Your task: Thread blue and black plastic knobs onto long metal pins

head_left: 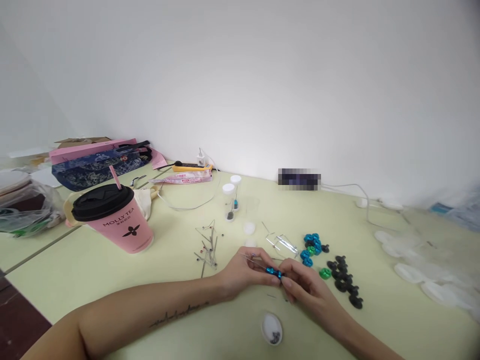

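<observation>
A small shiny blue part (273, 271) with a thin metal rod is held between both hands over the table. My left hand (243, 272) is closed, its thumb and fingers around the blue part and the rod. At the part's right end, the fingertips of my right hand (305, 285) pinch together; exactly what they grip there is hidden. Just below lies a white oval dish (267, 325) with small dark metal pieces (275, 337). Right of my hands are blue parts (315, 243), a green part (325, 273) and several black flanged parts (342, 276).
Thin rods (208, 250) lie left of my hands, bent silvery rods (287, 245) beyond them. Clear containers with white caps (228, 189) stand farther back. A pink cup (123, 225) is at left, white discs (408, 272) at right, a cable (187, 207) behind.
</observation>
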The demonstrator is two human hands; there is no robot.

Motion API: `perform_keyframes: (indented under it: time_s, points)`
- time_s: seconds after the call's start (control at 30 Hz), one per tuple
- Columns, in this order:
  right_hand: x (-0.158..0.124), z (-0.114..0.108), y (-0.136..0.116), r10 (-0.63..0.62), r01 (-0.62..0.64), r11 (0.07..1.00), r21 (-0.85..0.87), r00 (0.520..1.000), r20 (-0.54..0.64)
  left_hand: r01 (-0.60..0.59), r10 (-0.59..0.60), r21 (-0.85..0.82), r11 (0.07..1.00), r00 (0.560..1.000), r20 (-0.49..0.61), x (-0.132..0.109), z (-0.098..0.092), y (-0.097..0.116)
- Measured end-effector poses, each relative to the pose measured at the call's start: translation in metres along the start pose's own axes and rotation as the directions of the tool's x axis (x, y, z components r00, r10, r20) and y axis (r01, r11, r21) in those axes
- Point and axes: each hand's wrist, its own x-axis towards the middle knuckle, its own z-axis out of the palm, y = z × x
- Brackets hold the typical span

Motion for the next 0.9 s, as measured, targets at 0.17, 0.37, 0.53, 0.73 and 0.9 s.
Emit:
perform_keyframes:
  time_s: [0.17,0.37,0.53,0.73,0.9]
  points:
    - [0.000,0.000,0.002,-0.015,0.015,1.000,0.006,1.000,0.011,0.016,-0.016,-0.004,1.000,1.000,0.003,-0.002,0.001,0.003]
    - [-0.001,0.002,0.002,-0.022,0.022,1.000,-0.001,1.000,-0.003,0.058,-0.058,-0.012,0.998,0.998,0.005,-0.003,0.000,0.002]
    - [-0.002,0.005,-0.003,-0.044,0.035,0.991,-0.127,0.996,-0.073,0.028,-0.029,0.021,0.999,1.000,0.009,0.000,0.000,-0.007]
    - [0.001,0.006,-0.008,-0.034,0.015,0.982,-0.188,0.995,-0.098,0.005,-0.005,0.021,1.000,1.000,0.008,0.002,0.002,-0.013]
    - [0.001,0.007,-0.004,-0.037,0.007,0.973,-0.229,0.992,-0.123,0.106,-0.106,-0.019,0.994,0.994,-0.008,-0.001,0.000,-0.013]
